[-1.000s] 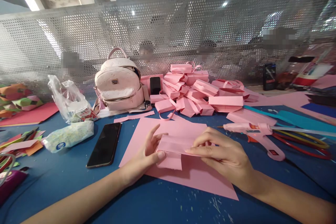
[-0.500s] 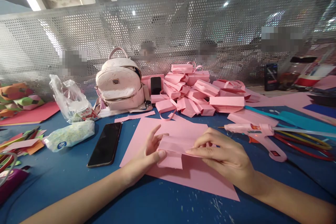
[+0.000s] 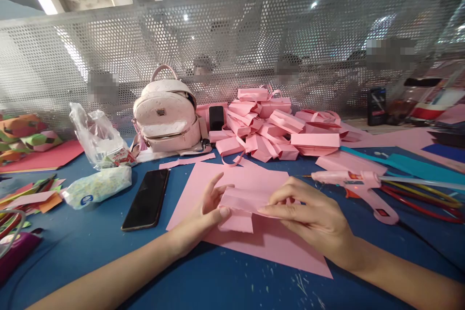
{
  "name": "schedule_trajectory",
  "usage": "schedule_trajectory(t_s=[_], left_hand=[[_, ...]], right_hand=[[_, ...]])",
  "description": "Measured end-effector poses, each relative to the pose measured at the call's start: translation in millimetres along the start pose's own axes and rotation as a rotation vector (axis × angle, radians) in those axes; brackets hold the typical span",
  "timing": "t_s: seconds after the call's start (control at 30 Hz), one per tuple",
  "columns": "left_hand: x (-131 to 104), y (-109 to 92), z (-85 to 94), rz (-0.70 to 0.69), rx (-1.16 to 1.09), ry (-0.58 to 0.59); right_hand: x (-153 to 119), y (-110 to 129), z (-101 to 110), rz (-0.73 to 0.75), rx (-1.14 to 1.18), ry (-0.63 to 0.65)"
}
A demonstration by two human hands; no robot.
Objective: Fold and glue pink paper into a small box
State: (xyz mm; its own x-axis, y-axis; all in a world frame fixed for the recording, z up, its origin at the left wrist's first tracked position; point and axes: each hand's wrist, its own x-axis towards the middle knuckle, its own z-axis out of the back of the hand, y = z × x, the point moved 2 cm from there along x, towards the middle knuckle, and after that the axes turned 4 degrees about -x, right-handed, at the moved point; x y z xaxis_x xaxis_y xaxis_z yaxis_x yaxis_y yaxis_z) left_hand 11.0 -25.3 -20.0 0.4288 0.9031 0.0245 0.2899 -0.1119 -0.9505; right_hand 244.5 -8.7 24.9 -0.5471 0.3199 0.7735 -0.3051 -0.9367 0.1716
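Observation:
A folded pink paper piece [image 3: 241, 199] is held between both hands, with a flap hanging toward the table. My left hand [image 3: 208, 213] pinches its left end between thumb and fingers, the index finger raised. At the right end, the thumb and fingers of my right hand [image 3: 308, 215] are closed on the same piece. Beneath them a large pink sheet [image 3: 286, 252] lies flat on the blue table [image 3: 203, 281]. A pink glue gun [image 3: 363, 186] lies right of my right hand, its tip pointing left.
Behind the sheet rises a pile of folded pink paper boxes [image 3: 261, 126], beside a pale backpack [image 3: 167, 118]. A black phone [image 3: 146, 199], a tissue pack [image 3: 98, 188] and a plastic bag [image 3: 96, 135] lie left. Coloured cables [image 3: 421, 198] lie right. A perforated metal screen [image 3: 232, 34] stands behind.

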Motion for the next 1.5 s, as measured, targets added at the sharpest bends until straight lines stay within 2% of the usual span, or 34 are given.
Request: schedule_trajectory(t_s=[0.23,0.47,0.6,0.73,0.9,1.1,1.5], left_hand=[[1,1,-1.2,-0.016,-0.061,-0.008],[3,12,0.6,-0.008,-0.22,-0.018],[-1,11,-6.3,0.033,-0.355,-0.003],[-5,8,-14.6,0.051,-0.46,-0.002],[-5,8,-18.9,0.027,-0.475,-0.016],[-7,9,-20.6,0.013,-0.455,-0.088],[-8,6,-23.4,0.023,-0.427,-0.112]], right_hand=[[1,3,2,0.013,0.01,0.011],[-2,6,-2,-0.1,0.137,-0.031],[-5,8,-5,-0.11,0.172,-0.071],[-7,13,-7,-0.078,0.197,-0.048],[-10,15,-8,-0.031,0.196,-0.01],[-10,15,-9,0.005,0.194,0.045],[-5,21,-4,0.032,0.128,0.029]])
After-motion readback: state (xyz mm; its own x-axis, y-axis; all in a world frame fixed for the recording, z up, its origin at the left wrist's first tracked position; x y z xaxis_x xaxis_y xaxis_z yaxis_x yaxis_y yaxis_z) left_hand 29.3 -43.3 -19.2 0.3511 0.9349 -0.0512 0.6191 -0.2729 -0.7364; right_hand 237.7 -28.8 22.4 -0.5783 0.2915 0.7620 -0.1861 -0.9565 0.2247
